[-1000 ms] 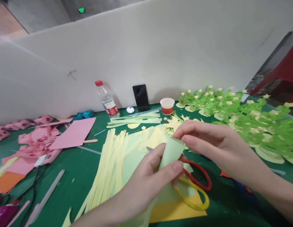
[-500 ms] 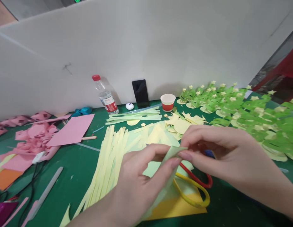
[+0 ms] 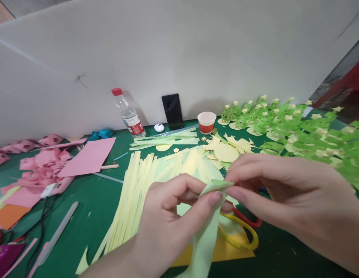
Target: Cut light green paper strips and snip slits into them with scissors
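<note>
A pale green paper strip point(image 3: 206, 239) hangs down between my hands, its upper end folded over. My left hand point(image 3: 173, 220) pinches it just below the fold between thumb and fingers. With thumb and forefinger, my right hand point(image 3: 283, 200) grips the tip of the folded end. Below the hands lie scissors with red and yellow handles point(image 3: 243, 241); their blades are hidden. Under them are a sheet of orange-yellow paper point(image 3: 228, 251) and pale green paper. To the left, long pale yellow strips point(image 3: 133, 189) lie side by side.
Rows of green paper trees with stars point(image 3: 283, 119) stand at right. Behind are a paper cup point(image 3: 206, 124), a phone point(image 3: 172, 112), a white case point(image 3: 159, 127) and a bottle point(image 3: 132, 121). Star cut-outs point(image 3: 225, 148) lie near the cup. Pink paper point(image 3: 88, 156) and a glue stick point(image 3: 59, 233) are left.
The paper strip has turned so its length now hangs into view below my left hand. My right hand has shifted slightly right, still at the folded end.
</note>
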`<state>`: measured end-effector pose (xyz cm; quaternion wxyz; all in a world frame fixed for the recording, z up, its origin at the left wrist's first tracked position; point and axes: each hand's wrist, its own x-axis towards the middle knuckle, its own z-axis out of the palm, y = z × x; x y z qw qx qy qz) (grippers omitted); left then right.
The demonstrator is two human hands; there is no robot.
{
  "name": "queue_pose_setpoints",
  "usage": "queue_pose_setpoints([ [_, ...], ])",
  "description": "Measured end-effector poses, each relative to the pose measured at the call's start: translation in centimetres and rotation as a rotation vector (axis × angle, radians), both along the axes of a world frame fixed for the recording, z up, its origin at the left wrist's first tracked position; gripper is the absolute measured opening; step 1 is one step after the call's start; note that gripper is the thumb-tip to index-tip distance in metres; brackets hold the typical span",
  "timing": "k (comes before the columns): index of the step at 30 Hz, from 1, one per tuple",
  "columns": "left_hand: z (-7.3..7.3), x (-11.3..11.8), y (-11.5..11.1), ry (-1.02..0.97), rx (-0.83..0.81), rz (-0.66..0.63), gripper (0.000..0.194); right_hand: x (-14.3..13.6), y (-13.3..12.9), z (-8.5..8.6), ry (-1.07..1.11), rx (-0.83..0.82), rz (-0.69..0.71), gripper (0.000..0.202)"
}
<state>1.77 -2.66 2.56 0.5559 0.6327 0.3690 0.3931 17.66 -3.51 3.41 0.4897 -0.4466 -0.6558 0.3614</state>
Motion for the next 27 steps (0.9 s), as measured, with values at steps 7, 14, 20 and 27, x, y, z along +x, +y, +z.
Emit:
queue_pose_setpoints([
  [7,0.12,-0.02,-0.09,-0.012,-0.034,0.0,0.019,0.19,0.05,-0.3,-0.009,0.021,-0.009,0.014],
  [14,-0.15,-0.02,0.1,0.029,0.006,-0.01,0.02,-0.04,0.0,0.01,-0.005,0.022,-0.011,0.015],
  [20,-0.23,0.04,0.19,-0.01,-0.027,-0.025,0.018,0.24,-0.08,-0.42,0.008,0.018,-0.022,0.015],
  [27,-0.19,-0.04,0.12,0.01,-0.04,-0.023,0.014,0.25,0.11,-0.28,-0.026,0.022,0.0,0.015],
])
